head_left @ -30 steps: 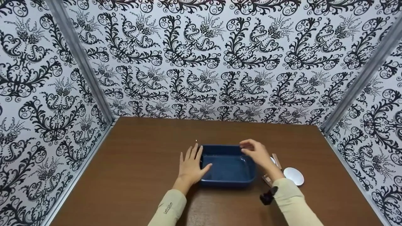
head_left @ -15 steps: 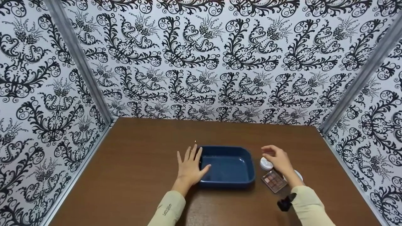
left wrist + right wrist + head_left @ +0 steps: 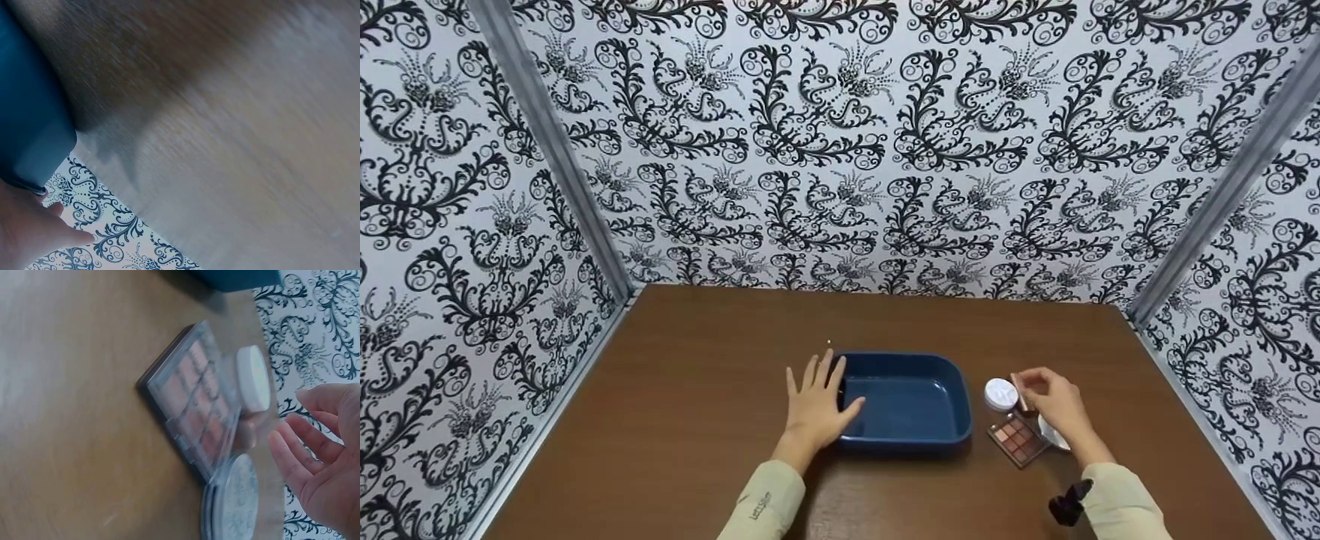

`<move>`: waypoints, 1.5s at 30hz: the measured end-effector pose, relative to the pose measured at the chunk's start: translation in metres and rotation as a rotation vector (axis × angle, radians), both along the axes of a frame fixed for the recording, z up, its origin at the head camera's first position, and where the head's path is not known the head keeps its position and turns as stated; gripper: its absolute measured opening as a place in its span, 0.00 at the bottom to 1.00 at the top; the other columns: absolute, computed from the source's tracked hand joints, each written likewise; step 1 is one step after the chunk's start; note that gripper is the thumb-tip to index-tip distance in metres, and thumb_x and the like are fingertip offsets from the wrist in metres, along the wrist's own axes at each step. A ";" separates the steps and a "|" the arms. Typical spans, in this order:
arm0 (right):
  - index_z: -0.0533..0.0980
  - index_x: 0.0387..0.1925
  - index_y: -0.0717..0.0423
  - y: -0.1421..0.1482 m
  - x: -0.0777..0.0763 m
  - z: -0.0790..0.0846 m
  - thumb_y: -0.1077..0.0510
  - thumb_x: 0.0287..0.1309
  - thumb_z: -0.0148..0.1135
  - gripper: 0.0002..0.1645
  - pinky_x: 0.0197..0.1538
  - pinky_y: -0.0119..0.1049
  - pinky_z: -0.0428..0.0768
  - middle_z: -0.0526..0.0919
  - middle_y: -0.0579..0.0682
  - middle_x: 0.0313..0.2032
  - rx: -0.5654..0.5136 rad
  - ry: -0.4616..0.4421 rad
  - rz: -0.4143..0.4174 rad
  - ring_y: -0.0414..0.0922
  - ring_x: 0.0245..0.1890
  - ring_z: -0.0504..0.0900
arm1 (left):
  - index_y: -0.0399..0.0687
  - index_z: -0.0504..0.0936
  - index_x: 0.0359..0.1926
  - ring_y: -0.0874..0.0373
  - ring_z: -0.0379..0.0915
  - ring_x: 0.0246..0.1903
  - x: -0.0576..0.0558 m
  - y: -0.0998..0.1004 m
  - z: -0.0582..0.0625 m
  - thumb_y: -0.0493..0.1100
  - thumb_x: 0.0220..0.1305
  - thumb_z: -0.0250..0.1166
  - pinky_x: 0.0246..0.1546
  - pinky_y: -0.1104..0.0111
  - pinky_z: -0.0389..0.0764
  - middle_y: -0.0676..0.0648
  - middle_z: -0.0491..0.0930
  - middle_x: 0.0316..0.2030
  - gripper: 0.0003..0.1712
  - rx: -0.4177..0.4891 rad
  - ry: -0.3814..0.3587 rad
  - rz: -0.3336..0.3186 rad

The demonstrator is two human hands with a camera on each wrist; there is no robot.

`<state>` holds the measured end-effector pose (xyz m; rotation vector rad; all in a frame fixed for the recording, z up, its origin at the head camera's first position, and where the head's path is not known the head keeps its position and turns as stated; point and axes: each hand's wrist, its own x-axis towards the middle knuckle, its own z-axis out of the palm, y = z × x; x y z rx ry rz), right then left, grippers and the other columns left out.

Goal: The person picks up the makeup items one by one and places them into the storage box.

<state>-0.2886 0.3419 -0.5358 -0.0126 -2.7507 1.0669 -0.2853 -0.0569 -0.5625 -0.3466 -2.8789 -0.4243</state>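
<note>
My left hand [image 3: 816, 411] lies with fingers spread over the left rim of a dark blue rectangular dish [image 3: 904, 439]. In the left wrist view, part of that hand [image 3: 31, 230] shows beside the dish wall [image 3: 31, 107]. My right hand [image 3: 1057, 405] hovers by a slim rose-gold tube [image 3: 1024, 396], fingers loosely bent. The right wrist view shows nothing between its fingers [image 3: 295, 461]. Around it are a white round jar [image 3: 1001, 394], an eyeshadow palette [image 3: 1017, 440] with a transparent lid, and a white round compact [image 3: 1051, 433], partly covered by the hand.
The brown tabletop [image 3: 705, 360] meets patterned walls [image 3: 840, 187] at the back and sides. Grey posts [image 3: 577, 180] stand at the back corners. A black device [image 3: 1069, 504] is strapped at my right wrist.
My right hand has moved right from the dish's far right corner to the rose-gold tube, uncovering the jar and palette. The left hand has stayed on the dish.
</note>
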 end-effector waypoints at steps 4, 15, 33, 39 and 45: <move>0.80 0.46 0.68 0.002 0.002 -0.007 0.67 0.57 0.65 0.14 0.42 0.35 0.81 0.86 0.65 0.43 0.011 -0.018 0.006 0.59 0.44 0.86 | 0.57 0.58 0.77 0.43 0.50 0.77 0.002 -0.001 -0.001 0.71 0.66 0.52 0.71 0.33 0.45 0.46 0.53 0.78 0.45 0.008 -0.002 0.001; 0.79 0.47 0.69 0.003 0.001 -0.013 0.69 0.55 0.66 0.17 0.47 0.56 0.78 0.84 0.63 0.40 0.134 -0.048 0.020 0.58 0.42 0.82 | 0.58 0.56 0.78 0.44 0.50 0.77 0.001 -0.001 0.001 0.71 0.67 0.51 0.72 0.34 0.46 0.47 0.52 0.79 0.45 -0.001 -0.015 0.006; 0.78 0.48 0.66 -0.004 -0.004 -0.020 0.66 0.53 0.66 0.19 0.42 0.60 0.78 0.85 0.64 0.38 0.257 -0.038 -0.054 0.63 0.39 0.84 | 0.58 0.56 0.78 0.44 0.50 0.76 0.000 -0.001 -0.001 0.71 0.67 0.52 0.72 0.34 0.47 0.47 0.52 0.79 0.45 -0.016 -0.019 0.010; 0.79 0.49 0.65 -0.007 -0.002 -0.015 0.65 0.54 0.65 0.18 0.43 0.60 0.78 0.85 0.63 0.40 0.206 -0.061 -0.107 0.62 0.41 0.84 | 0.57 0.57 0.78 0.43 0.50 0.76 0.001 0.000 0.000 0.71 0.67 0.52 0.72 0.34 0.47 0.46 0.52 0.79 0.45 -0.007 -0.023 0.005; 0.78 0.52 0.61 -0.010 0.001 -0.004 0.63 0.58 0.65 0.20 0.49 0.59 0.75 0.87 0.62 0.46 0.098 -0.048 -0.136 0.61 0.47 0.84 | 0.56 0.57 0.78 0.43 0.50 0.76 0.000 -0.002 0.002 0.70 0.67 0.53 0.72 0.34 0.46 0.46 0.52 0.78 0.45 0.003 -0.029 -0.002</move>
